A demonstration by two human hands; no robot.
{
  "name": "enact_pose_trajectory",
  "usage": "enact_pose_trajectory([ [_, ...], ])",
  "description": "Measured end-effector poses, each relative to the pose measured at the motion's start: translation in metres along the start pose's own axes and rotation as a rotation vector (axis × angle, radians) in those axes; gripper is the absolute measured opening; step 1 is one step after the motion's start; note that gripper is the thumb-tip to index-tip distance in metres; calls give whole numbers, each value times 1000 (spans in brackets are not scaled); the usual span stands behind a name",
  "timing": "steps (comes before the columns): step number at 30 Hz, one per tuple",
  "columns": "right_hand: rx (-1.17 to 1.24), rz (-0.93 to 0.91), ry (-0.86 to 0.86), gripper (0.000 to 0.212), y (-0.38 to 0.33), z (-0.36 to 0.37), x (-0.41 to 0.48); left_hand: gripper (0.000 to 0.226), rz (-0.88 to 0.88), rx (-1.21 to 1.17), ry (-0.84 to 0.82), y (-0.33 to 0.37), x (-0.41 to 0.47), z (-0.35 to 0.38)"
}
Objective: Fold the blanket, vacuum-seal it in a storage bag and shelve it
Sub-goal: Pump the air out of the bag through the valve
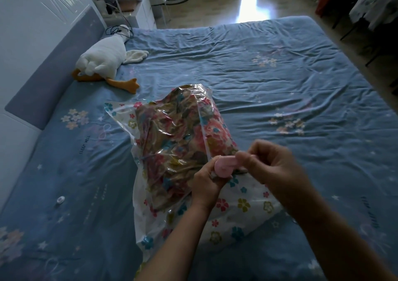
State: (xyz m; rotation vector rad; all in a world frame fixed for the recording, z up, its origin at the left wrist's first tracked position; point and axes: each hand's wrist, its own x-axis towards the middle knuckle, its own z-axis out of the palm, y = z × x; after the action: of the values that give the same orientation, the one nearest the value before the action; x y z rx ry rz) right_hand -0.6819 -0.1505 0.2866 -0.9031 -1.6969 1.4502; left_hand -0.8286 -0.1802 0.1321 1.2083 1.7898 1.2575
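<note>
Gripping a pink plastic piece (224, 165) on the bag (243, 205), left hand (206, 179) curled under, right hand (273, 164) pinching on top; done already: folding the blanket (176, 134) and stuffing it inside, there on the bed (280, 76); left, seemingly: sucking air out, shelving.

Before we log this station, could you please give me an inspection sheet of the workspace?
Surface: bed sheet, blue and wrinkled.
Job's things: floral blanket inside the clear storage bag; pink plastic part on the bag's near side.
Clutter: plush goose by the headboard; small white cap on the sheet.
Grippers: left hand grips the pink plastic part from below; right hand pinches its other end.
Cables: black cable at the goose's head.
Surroundings: wooden floor; white shelving.
</note>
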Motion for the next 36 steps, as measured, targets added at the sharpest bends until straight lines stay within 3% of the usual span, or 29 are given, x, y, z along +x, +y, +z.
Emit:
enact_pose_trajectory([
  [3, 230, -69, 25, 24, -13, -8, 2, 37, 16, -16, -18, 3, 2, 3],
  [7, -295, 131, 5, 27, 47, 4, 11, 43, 0, -39, -7, 5, 1, 8],
  [10, -427, 190, 18, 26, 72, 9, 13, 44, 24, -48, -18, 3, -2, 6],
  [12, -307, 82, 43, 29, 42, 9, 10, 45, 6, -40, -7, 1, 2, 3],
  [15, 148, -39, 39, 27, -8, 4, 6, 42, -8, -28, -18, -1, 6, 0],
  [17, 260, -78, 37, 21, -13, 1, 7, 40, 12, -23, -20, 3, 6, 2],
  [22, -336, 199, 27, 29, 67, 8, 15, 31, 31, -35, -30, 6, 3, 7],
  [24, -376, 215, 35, 29, 73, 10, 15, 34, 37, -38, -28, 4, 2, 5],
  [27, -159, -2, 53, 42, 25, 10, 13, 33, -22, -44, -7, -2, 6, 0],
  [29, 106, -100, 42, 38, -4, 5, 13, 36, -16, -46, -16, -2, 8, -1],
  [31, 209, -158, 42, 32, -7, 1, 16, 37, -7, -55, -16, 1, 8, 0],
  [34, -143, -14, 39, 42, 36, 7, 20, 37, -29, -86, -18, 6, 7, 2],
  [36, -400, 146, 23, 34, 73, 11, 21, 35, -12, -70, -38, 2, 5, 4],
])
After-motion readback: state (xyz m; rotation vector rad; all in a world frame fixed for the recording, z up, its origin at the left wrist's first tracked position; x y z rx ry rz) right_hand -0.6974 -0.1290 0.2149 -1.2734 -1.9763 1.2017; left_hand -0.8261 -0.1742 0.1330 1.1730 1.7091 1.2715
